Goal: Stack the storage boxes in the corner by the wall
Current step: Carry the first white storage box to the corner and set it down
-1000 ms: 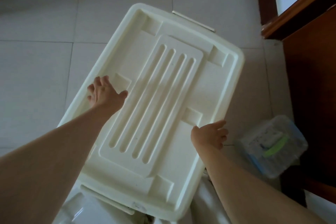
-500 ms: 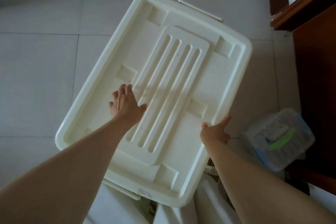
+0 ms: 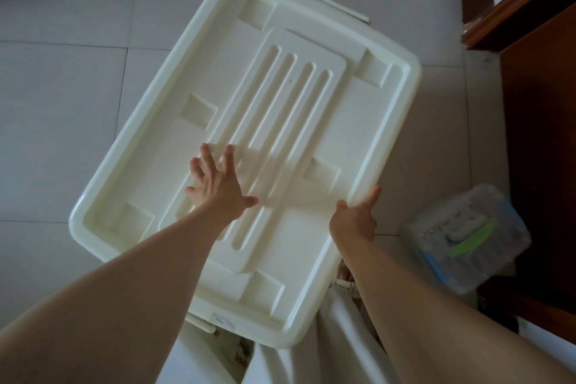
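Step in hand, by my reading: shifting the large white storage box point(image 3: 280, 121) over the tiled floor point(image 3: 56, 134) toward the wall.

Left hand point(image 3: 218, 187) lies flat on the lid, fingers spread.

Right hand point(image 3: 355, 218) is clamped on the lid's right rim.

Small clear box point(image 3: 467, 237) sits beside the wooden cabinet point(image 3: 542, 165).

Next move likely needs a two-handed side grip.

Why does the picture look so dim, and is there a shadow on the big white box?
Head view: the light is soft and dull, with no bright glare; the left hand casts a faint grey shadow across the large cream plastic storage box lid; the small clear plastic box with a green latch looks smeared and blurry near the edge; the wide lens bends the grey floor tile lines slightly.
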Available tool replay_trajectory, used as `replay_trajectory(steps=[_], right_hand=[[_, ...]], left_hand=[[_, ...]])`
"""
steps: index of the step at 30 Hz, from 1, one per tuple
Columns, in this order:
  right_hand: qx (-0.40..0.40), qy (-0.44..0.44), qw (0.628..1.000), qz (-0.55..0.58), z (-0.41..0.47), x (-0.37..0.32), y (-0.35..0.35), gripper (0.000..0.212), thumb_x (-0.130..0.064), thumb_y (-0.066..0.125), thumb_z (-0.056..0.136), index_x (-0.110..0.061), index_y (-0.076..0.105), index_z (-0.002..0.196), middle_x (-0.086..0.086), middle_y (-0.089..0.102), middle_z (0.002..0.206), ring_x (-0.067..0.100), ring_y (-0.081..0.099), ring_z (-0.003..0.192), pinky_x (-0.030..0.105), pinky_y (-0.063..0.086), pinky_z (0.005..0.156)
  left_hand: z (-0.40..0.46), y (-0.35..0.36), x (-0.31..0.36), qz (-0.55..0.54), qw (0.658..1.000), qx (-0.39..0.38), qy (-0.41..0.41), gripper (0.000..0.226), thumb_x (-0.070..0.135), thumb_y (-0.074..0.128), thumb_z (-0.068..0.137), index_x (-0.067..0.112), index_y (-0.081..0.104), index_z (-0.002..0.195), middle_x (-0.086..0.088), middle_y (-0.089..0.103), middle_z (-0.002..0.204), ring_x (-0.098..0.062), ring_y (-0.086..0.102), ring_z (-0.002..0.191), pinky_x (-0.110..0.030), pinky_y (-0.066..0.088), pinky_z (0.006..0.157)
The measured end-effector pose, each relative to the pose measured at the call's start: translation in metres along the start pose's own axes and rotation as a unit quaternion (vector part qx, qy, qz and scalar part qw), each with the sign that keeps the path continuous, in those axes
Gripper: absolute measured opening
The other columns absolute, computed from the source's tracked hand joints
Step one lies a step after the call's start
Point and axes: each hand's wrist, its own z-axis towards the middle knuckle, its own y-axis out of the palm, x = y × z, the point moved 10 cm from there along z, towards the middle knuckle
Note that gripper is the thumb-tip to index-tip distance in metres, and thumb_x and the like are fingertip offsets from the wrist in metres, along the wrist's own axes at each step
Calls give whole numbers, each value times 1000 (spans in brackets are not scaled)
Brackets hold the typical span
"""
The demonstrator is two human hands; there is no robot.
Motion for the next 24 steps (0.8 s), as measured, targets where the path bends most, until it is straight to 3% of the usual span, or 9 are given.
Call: replay_trajectory(steps=[7,15,24], right_hand=[[18,-11,1000,-3,14,-23,-24,72,-29,42,96,-34,-7,149,28,49,126,42,53,111,45,42,96],[51,-45,997,-28,53,-59,-63,72,-32,44,95,-33,-3,150,30,46,131,41,50,117,42,39,96],[35,-64,996,-42,102,-71,-88,71,-33,42,94,-35,-3,149,29,46,133,41,51,116,41,39,96]], left_hand=[[6,-11,15,-26,1000,8,-16,111,45,82,62,36,10,145,-7,-8,156,-34,7,141,-53,34,100],[14,-12,53,-43,998,10,-34,110,53,78,63,36,6,145,-7,-9,157,-36,7,142,-55,31,103],[19,-7,97,-43,997,36,-55,107,53,77,64,35,8,143,-9,-8,155,-35,10,139,-50,33,98]])
